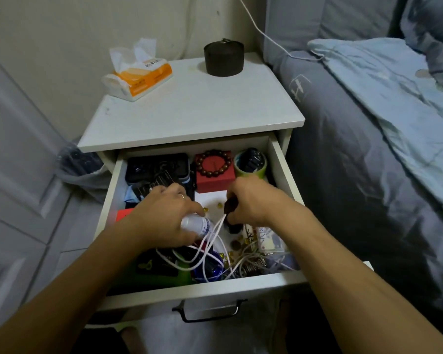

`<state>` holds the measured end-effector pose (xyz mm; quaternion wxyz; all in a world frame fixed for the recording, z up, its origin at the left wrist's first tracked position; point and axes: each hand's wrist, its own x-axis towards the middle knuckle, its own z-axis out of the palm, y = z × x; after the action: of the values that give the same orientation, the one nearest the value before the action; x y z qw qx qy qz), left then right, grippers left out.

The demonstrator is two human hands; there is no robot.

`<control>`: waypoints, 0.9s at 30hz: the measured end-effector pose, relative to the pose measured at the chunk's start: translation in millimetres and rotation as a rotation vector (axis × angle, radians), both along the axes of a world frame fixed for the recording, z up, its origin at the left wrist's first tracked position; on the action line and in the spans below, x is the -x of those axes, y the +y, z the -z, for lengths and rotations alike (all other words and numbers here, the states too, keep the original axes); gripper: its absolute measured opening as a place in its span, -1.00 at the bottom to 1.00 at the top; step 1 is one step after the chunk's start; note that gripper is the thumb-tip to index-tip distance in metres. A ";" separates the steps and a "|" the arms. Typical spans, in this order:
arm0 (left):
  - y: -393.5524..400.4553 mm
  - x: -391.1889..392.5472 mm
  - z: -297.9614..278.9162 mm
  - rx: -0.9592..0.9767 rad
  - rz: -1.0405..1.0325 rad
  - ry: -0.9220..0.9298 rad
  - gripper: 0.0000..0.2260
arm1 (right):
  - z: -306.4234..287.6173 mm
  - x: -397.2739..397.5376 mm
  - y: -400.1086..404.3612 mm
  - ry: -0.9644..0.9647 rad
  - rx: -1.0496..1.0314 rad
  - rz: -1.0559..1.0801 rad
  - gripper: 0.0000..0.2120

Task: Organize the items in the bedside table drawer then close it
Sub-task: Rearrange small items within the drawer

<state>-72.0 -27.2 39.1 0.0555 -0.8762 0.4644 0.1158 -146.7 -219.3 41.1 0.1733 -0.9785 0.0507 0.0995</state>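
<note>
Left hand [164,213] curled around small white plastic bottle with blue label [197,224], lying roughly sideways above drawer contents; thin ring on one finger. Right hand [256,200] closed around dark brown object [230,206], identity not resolvable, with white cable [210,241] running down from it into loops over clutter below. Both hands inside open white bedside-table drawer [284,172], pulled well out, black metal handle [210,311] on front panel. Back row, left to right: flat black case [156,166]; red square box [215,175] with brown wooden bead bracelet [213,163] resting on its lid; green roll of tape [251,169] with dark item standing in its core. Near front: green flat item [159,278], blue glass piece [207,273], scattered small amber beads [219,205], coins, printed cards [269,241] at right. On tabletop: orange-and-white soft tissue pack [138,72] back left, dark round lidded tin [223,58] back centre. Grey-blue bedding [368,149] just beside table on right.
</note>
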 end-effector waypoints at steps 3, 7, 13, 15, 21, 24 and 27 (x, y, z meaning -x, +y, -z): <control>-0.2 -1.8 0.2 0.022 0.024 0.055 -0.53 | -5.3 -4.1 -11.8 -0.123 -0.069 0.085 -0.77; 0.7 5.8 3.2 0.078 0.046 0.068 -0.49 | -0.4 -22.8 -7.0 -0.198 -0.156 0.065 -0.61; 5.1 7.8 2.2 0.133 0.049 0.077 -0.48 | 25.0 -44.2 8.9 -0.199 -0.027 -0.071 -0.63; 4.9 7.5 3.5 0.151 0.053 0.071 -0.48 | 25.6 -44.6 8.5 -0.203 0.013 -0.105 -0.60; 6.3 7.1 4.8 0.157 0.065 0.080 -0.50 | 29.2 -43.3 22.1 -0.214 0.124 -0.174 -0.59; 8.4 6.5 5.3 0.165 0.071 0.092 -0.53 | 27.8 -44.7 22.8 -0.171 0.037 -0.140 -0.63; 10.2 5.6 6.6 0.195 0.073 0.112 -0.57 | 22.8 -40.4 16.6 -0.093 -0.031 -0.126 -0.71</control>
<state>-77.6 -17.0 32.5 -0.0522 -0.8522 0.5074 0.1168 -106.3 -202.6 18.3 0.1838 -0.9805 -0.0206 0.0656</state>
